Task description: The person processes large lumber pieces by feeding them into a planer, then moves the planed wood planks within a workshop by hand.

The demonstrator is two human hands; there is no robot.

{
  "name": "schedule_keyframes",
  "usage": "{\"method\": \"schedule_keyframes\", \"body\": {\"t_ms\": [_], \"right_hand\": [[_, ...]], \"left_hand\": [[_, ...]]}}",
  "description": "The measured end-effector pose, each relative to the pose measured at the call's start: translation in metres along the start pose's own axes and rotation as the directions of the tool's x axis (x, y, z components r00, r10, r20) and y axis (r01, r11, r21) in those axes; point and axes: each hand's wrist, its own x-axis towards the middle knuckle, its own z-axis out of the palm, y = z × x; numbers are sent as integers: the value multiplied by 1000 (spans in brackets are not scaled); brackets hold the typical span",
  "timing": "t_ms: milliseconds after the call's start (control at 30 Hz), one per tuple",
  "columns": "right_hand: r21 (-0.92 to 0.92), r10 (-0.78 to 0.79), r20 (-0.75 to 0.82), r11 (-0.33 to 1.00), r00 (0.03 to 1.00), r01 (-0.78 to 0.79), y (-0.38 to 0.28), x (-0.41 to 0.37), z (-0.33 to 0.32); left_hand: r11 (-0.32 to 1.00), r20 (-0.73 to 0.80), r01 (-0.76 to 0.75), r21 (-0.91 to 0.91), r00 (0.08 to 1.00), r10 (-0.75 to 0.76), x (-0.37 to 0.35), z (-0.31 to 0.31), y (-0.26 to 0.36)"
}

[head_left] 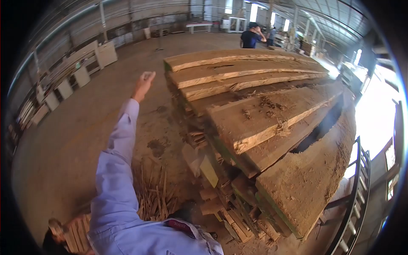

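Note:
My left hand [143,86] reaches out at the end of a light blue sleeve, over the floor left of a big stack of rough-sawn wooden planks [263,112]. It is apart from the wood. Its fingers look curled in, with a pale spot at the tips; what they hold, if anything, is too small to make out. Thick slabs with ragged, barky edges lie on top of the stack, bits of bark [272,106] scattered over them. A dark gap [318,127] runs between two slabs on the right. My right hand is out of view.
Thin wood sticks [157,197] and offcuts litter the floor beside the stack. A black metal roller frame [352,204] stands at the right. One person [250,36] in dark clothes stands beyond the planks. Benches and boards [80,76] line the left wall.

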Motion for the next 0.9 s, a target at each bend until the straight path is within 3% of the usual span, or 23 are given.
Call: {"method": "schedule_keyframes", "body": {"t_ms": [67,133,233,400,600,700,733,767,800,833,867,900], "right_hand": [[27,35,-41,999,999,-33,2,-11,14],[80,67,-85,995,994,-60,5,-25,38],[186,110,-152,979,982,-81,19,-52,75],[306,179,-185,945,966,-116,47,-87,127],[437,159,-164,897,973,-73,74,-116,143],[525,88,-423,835,902,165,78,-104,86],[235,-45,-493,955,869,183,52,-121,53],[-78,-194,-520,981,832,180,15,-156,18],[-745,-752,-531,634,390,209,-20,-194,5],[-375,-485,-834,847,262,377,-36,-197,-16],[-19,-225,-947,750,228,661,-110,-256,-9],[-418,-357,-908,777,-217,470,-139,-277,-29]], "left_hand": [[978,15,-191,80,982,190,76,17,-18],[979,25,-156,132,988,154,118,39,-13],[954,161,-223,200,968,192,229,76,-75],[835,327,-312,452,930,170,273,107,-68],[683,376,-363,634,916,137,270,125,-47],[663,400,-383,643,906,137,236,112,-10],[653,423,-394,647,898,123,225,109,5],[644,447,-406,649,888,109,212,105,19],[636,470,-417,649,878,96,198,102,33],[636,499,-452,626,858,118,184,99,47],[635,528,-483,602,838,137,167,96,59],[634,555,-511,580,818,151,148,93,70]]}}
